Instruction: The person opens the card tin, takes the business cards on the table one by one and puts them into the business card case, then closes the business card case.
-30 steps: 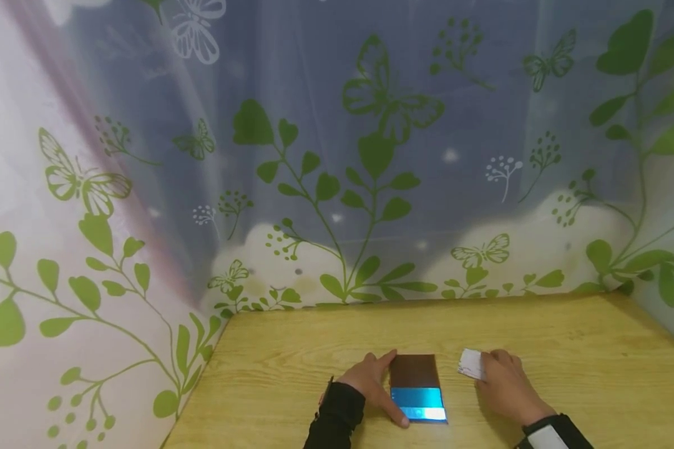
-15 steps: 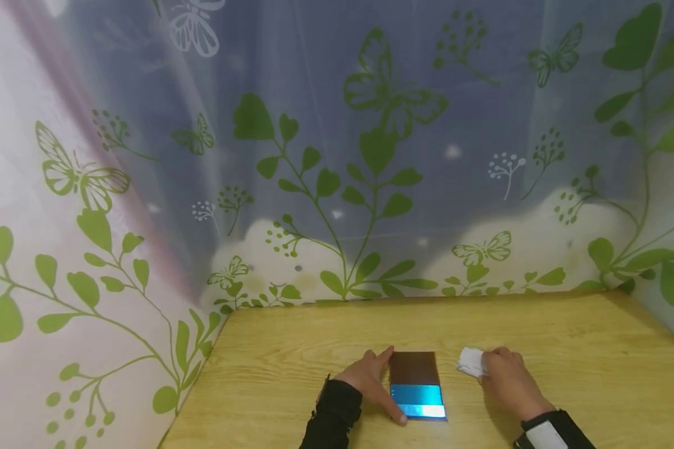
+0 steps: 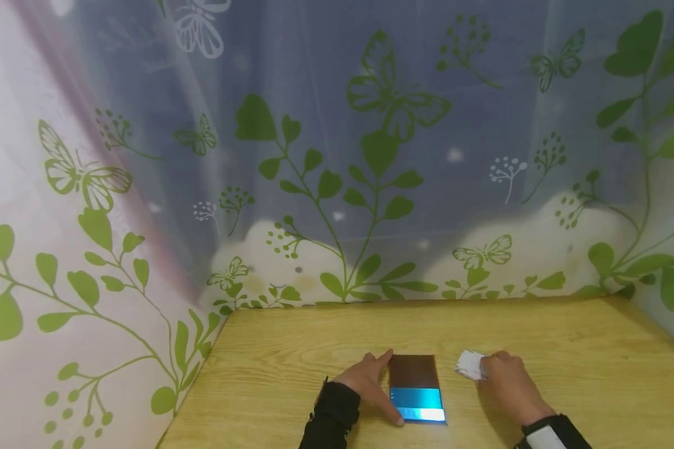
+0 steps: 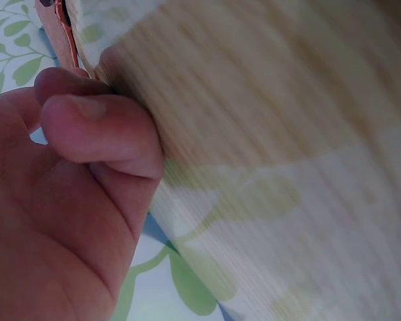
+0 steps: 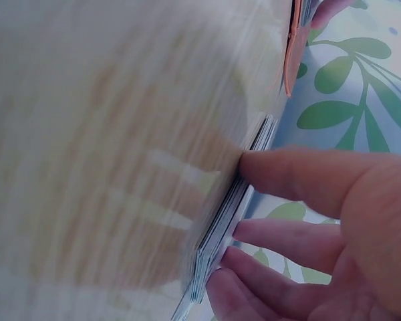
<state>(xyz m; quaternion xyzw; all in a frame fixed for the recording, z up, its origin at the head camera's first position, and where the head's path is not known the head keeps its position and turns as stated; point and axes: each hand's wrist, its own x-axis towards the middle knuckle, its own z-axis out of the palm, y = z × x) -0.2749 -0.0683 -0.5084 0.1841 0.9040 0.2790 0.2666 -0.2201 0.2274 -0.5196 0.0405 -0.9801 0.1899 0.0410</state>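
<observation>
A flat rectangular piece [image 3: 413,371], dark brown at the far end with a shiny blue near part, lies on the table and looks like an opened wallet. My left hand [image 3: 365,385] spans its left side, forefinger at the far corner and thumb at the near one. To the right, my right hand [image 3: 511,383] pinches a small white stack [image 3: 468,364] of paper or cards. In the right wrist view the layered edges of this stack [image 5: 224,224] show between thumb and fingers, close to the table. The wallet-like piece's orange edge [image 5: 293,60] appears beyond it.
The wood-grain table [image 3: 292,337] ends at the back against a blue and white curtain [image 3: 455,125] printed with green leaves and butterflies. More of this cloth [image 3: 62,280] hangs along the left side, and on the right as well.
The white stack has shifted slightly to the left, with its layers a little more fanned out. The left hand and the wallet-like piece stay in place.
</observation>
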